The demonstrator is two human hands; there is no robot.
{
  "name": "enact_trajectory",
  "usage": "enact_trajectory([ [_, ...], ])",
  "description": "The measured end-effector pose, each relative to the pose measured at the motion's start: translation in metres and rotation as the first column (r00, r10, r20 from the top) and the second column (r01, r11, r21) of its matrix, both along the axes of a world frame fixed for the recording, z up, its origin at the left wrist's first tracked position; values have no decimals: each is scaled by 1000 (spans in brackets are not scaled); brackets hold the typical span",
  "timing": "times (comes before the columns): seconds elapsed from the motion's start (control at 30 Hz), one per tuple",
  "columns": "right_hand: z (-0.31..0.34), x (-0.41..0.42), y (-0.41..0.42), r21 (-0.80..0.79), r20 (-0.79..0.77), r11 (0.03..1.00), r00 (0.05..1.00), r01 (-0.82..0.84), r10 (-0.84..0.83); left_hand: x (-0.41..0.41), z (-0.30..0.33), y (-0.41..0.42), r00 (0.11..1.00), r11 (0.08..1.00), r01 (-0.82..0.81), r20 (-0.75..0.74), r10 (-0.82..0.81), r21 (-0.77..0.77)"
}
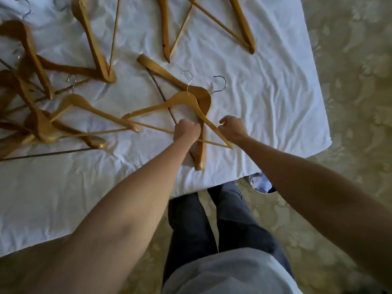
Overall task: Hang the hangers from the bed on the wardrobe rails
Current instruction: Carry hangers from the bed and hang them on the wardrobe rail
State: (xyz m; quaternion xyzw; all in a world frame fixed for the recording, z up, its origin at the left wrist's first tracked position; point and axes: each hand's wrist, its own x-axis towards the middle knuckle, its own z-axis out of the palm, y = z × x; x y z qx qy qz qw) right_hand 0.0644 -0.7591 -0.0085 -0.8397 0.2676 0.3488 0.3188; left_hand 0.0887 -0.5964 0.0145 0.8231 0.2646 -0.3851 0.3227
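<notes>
1. Near the bed corner, two crossed hangers: top hanger over lower hanger, hooks pointing away
2. Left hand clenched round the crossing point, apparently gripping the top hanger's arm and bar; exact hold hidden by the fist
3. Right hand curled just beside the top hanger's right arm, fingertips at the wood; firm pinch or not, cannot tell
4. Best lifted straight up, hooks kept clear of each other and of the pile to the left
5. Beyond, more hangers well apart, untouched
</notes>
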Motion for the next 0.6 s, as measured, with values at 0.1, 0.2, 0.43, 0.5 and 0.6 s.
enact_trajectory([
  [0.1,-45,23,-3,64,10,997,999,42,-43,22,-43,-24,994,995,-97,43,96,34],
  [0.2,-70,29,4,234,-65,966,993,110,-98,33,-69,-38,976,977,-211,52,211,-8],
  [0.43,-73,34,12,590,-336,758,938,278,-82,16,-69,-8,958,966,-259,129,257,1],
  [0.5,-63,34,21,611,-342,757,940,233,-12,11,-61,3,952,957,-285,102,288,-44],
  [0.6,-36,29,42,571,-263,804,965,166,-13,5,-38,14,947,953,-296,112,301,-61],
])
